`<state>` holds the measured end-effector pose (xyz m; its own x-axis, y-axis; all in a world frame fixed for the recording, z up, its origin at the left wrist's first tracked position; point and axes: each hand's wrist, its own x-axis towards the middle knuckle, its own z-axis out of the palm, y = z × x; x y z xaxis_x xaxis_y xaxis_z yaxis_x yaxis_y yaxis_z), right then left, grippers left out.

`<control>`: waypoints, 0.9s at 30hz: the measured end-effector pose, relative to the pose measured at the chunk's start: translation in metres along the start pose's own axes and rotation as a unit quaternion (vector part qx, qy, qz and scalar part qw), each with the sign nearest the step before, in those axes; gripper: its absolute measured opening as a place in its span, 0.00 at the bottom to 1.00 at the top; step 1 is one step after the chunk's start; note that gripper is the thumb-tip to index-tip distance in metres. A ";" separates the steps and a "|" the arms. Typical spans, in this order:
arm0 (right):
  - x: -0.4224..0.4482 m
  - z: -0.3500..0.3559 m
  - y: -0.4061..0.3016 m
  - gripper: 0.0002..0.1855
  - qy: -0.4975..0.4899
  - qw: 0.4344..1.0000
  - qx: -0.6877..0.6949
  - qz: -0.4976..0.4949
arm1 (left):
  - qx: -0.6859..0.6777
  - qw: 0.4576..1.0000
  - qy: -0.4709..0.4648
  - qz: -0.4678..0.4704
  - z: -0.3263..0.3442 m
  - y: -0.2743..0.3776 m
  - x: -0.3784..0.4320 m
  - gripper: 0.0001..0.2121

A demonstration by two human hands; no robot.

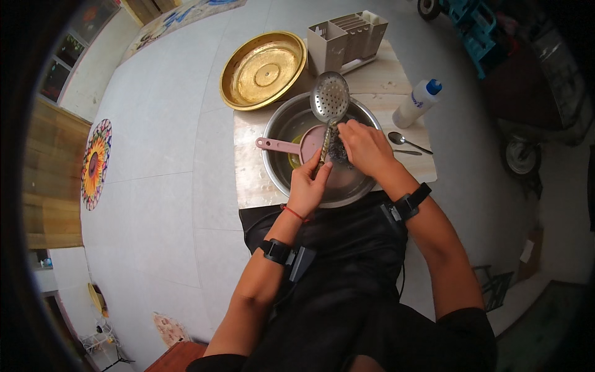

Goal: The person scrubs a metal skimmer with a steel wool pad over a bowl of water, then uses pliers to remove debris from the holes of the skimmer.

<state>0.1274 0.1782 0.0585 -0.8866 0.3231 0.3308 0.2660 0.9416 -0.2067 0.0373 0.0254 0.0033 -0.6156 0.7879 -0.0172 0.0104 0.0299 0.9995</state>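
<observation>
My left hand (310,179) is closed around the handle of a metal slotted skimmer (330,96), whose perforated head tilts up over the far rim of a large steel basin (275,174). Against the skimmer's neck my right hand (365,145) pinches a dark scouring pad (339,151), apparently of steel wool. A pink plastic ladle or dipper (279,145) lies in the basin, its handle resting across the left rim. Beneath it a yellow-green item (294,158) shows in part. The basin seems to hold some water.
Beyond the basin on the wooden table (253,179) stand a gold-coloured metal basin (265,69) and a beige utensil rack (327,44). To the right are a plastic bottle with a blue cap (415,104), a metal spoon (409,142) and another thin metal utensil (407,152).
</observation>
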 end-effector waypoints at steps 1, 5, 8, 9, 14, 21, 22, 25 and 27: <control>0.001 0.000 0.000 0.07 0.004 1.000 -0.006 0.011 | -0.014 1.000 0.004 -0.005 0.000 -0.001 -0.001 0.22; -0.008 -0.007 -0.010 0.08 -0.026 0.999 0.009 -0.034 | 0.003 1.000 -0.006 -0.004 -0.002 0.006 -0.003 0.22; -0.010 -0.004 -0.013 0.08 -0.013 0.999 0.010 -0.035 | 0.014 1.000 -0.012 -0.001 0.000 0.011 -0.001 0.21; -0.007 -0.003 -0.012 0.07 -0.010 1.000 -0.004 -0.020 | 0.019 1.000 -0.014 -0.007 -0.001 0.011 -0.001 0.21; 0.000 -0.008 -0.014 0.06 -0.033 0.998 -0.030 -0.032 | 0.007 1.000 -0.007 -0.007 -0.002 0.004 -0.003 0.21; 0.001 -0.005 -0.005 0.06 -0.015 0.999 -0.048 -0.017 | -0.008 1.000 -0.017 0.001 0.001 0.009 -0.004 0.22; -0.002 -0.006 -0.010 0.06 -0.024 0.998 -0.045 -0.031 | -0.003 1.000 -0.019 0.004 0.000 0.009 -0.005 0.22; -0.002 -0.007 -0.010 0.06 -0.029 0.999 -0.032 -0.027 | -0.004 1.000 -0.020 -0.015 -0.001 0.009 -0.002 0.21; 0.000 -0.007 -0.009 0.06 -0.024 0.999 -0.026 -0.007 | -0.003 1.000 -0.024 -0.007 0.000 0.012 -0.003 0.21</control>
<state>0.1277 0.1709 0.0672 -0.9074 0.3058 0.2883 0.2715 0.9502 -0.1533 0.0397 0.0231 0.0154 -0.5777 0.8156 -0.0332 -0.0031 0.0385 0.9993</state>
